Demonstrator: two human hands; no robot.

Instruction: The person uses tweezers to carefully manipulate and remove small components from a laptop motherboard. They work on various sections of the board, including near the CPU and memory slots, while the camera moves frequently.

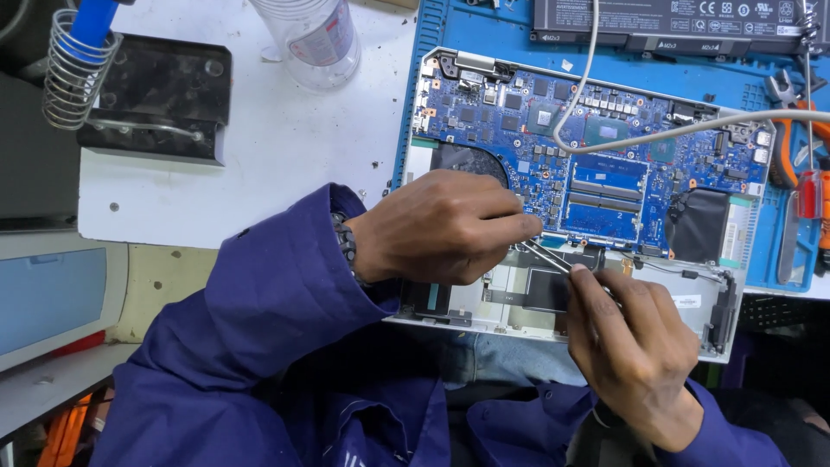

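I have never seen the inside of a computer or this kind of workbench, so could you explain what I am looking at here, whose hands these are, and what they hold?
This is one picture, taken by a camera worn on a person's head, looking down at their own two hands. An opened laptop lies at the bench edge on a blue mat; its blue circuit board is laid bare. The left hand, in a dark blue sleeve, rests on the board's lower edge. The right hand pinches metal tweezers whose tips point at the board beside the left fingertips. A grey cable crosses the board. Around it: a clear plastic bottle, a soldering iron stand, the black battery, and pliers and screwdrivers at the right.
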